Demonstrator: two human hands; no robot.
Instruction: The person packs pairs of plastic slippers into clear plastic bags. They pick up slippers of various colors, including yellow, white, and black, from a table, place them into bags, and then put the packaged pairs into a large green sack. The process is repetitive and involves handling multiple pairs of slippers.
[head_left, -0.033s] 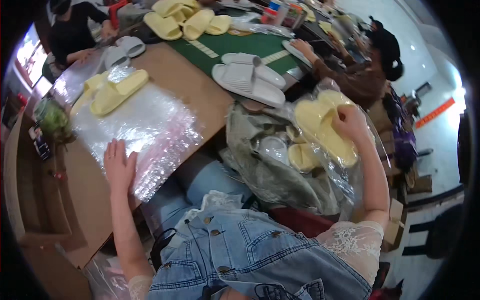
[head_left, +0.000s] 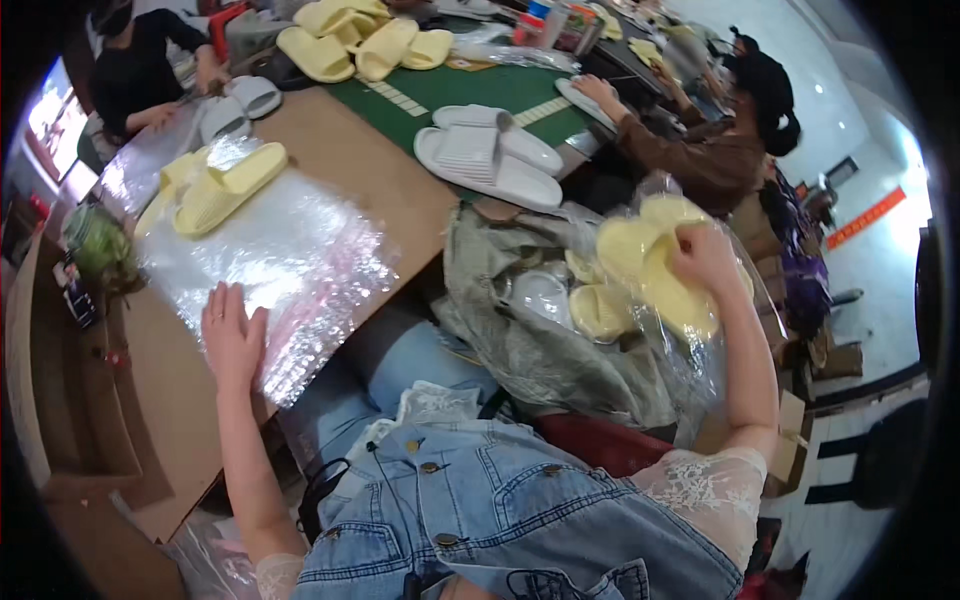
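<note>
My left hand (head_left: 232, 335) lies flat, fingers stretched, on the near edge of a stack of clear plastic bags (head_left: 300, 240) on the brown table. A pair of yellow slippers (head_left: 235, 185) rests on the far end of that stack. Over to the right, my right hand (head_left: 708, 258) is closed in a fist on a clear bag holding another pair of yellow slippers (head_left: 665, 285). This bagged pair hangs above the right side of an open grey-green sack (head_left: 500, 335). Inside the sack, more yellow slippers (head_left: 600, 312) and a whitish one (head_left: 542, 300) show.
White slippers (head_left: 490, 155) sit on the green mat (head_left: 400, 110), with several yellow ones (head_left: 350, 40) behind. Grey-white slippers (head_left: 250, 97) lie near a person (head_left: 140, 70) at far left. Another person (head_left: 700, 140) works at right. A cardboard box (head_left: 75, 420) stands at left.
My right hand and the bagged yellow slippers have moved slightly right and down. My left hand stays on the bags. The whole view has shifted a little.
</note>
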